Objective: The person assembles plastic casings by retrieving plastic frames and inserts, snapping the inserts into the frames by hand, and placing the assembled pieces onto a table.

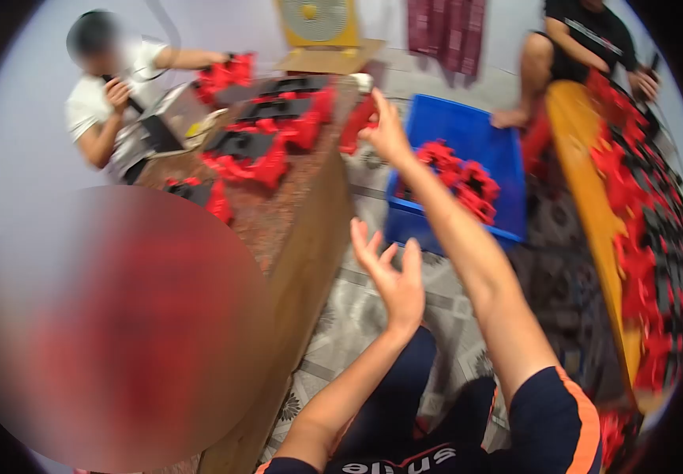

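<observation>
My right hand (387, 130) reaches out past the far right corner of the stone-topped table. Its thumb and fingers close on the edge of a red piece (357, 124), blurred, which hangs beside the table end. Nearer to me, my left hand (395, 286) is raised above the floor with its fingers spread and nothing in it. Beyond my right forearm stands a blue bin (462, 118) holding several red and black pieces (468, 186). More red pieces with black tops (251, 146) lie on the table (298, 186).
Across the table a person in a white shirt (93, 99) touches a red piece. Another person (594, 35) sits by a wooden bench (586, 189) lined with red and black parts (661, 237). A yellow fan (314, 24) stands behind. A large blurred circle hides the lower left.
</observation>
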A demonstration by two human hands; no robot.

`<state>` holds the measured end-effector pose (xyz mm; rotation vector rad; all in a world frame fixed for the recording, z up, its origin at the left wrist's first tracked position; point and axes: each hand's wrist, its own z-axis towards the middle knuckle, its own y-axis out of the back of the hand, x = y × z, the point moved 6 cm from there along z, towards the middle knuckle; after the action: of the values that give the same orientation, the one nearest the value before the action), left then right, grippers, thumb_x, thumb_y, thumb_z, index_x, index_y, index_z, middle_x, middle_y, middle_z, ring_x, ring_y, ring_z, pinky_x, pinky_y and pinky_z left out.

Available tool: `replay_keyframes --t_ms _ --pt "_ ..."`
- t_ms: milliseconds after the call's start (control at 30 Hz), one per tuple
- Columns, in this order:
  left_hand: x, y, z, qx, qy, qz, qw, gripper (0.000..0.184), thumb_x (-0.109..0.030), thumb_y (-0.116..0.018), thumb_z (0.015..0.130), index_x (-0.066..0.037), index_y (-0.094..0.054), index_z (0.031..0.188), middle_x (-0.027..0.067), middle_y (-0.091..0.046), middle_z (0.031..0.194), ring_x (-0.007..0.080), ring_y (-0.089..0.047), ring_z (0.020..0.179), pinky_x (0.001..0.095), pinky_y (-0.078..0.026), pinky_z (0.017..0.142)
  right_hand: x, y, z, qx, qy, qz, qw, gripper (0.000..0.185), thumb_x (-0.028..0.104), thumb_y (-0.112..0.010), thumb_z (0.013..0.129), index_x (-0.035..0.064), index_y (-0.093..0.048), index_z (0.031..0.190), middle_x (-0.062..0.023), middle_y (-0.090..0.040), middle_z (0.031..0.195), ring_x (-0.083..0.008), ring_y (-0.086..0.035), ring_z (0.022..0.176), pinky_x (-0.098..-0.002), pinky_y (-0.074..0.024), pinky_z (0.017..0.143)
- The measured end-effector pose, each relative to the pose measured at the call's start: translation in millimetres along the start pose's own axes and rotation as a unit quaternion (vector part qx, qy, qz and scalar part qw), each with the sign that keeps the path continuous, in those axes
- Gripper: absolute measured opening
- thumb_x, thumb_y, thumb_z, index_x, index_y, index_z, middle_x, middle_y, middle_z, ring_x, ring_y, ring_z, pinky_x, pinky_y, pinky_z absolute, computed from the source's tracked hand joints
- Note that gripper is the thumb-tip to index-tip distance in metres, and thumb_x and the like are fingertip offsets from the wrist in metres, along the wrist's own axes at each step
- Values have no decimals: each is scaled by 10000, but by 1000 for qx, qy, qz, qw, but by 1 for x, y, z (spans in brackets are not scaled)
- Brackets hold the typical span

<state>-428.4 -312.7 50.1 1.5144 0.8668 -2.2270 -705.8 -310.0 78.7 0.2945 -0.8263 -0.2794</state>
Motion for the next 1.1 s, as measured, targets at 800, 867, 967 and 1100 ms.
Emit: replay_keyframes --t_ms 800,867,967,1100 --pt "-157 -75 -585 698 -381 -136 590 534 -346 -670 874 -208 -524 1369 138 -427 1434 383 -349 1352 551 -241 1100 382 512 -782 -661 -283 -397 570 442 182 -736 867 -22 -559 1218 -127 -585 1184 -236 -559 1099 -353 -466 913" --pt "-155 -80 -616 683 -453 -111 563 480 -400 -641 887 -267 -555 1340 92 -470 1413 370 -360 1351 582 -221 1103 364 528 -801 -663 -284 -305 622 399 167 -734 867 -11 -582 1190 -100 -616 1123 -199 -585 1031 -330 -484 875" --pt "-145 -84 -637 671 -488 -82 553 391 -431 -599 908 -298 -605 1276 70 -514 1376 358 -370 1352 628 -205 1092 384 545 -826 -674 -253 -241 651 216 80 -698 883 30 -640 1085 -31 -662 965 -99 -617 861 -244 -511 768" --pt "-181 -71 -631 721 -403 -70 560 580 -408 -639 891 -204 -474 1408 133 -476 1400 364 -386 1327 575 -235 1098 450 536 -860 -692 -259 -300 604 186 11 -651 892 7 -641 1078 -51 -668 996 -147 -628 921 -275 -528 790"
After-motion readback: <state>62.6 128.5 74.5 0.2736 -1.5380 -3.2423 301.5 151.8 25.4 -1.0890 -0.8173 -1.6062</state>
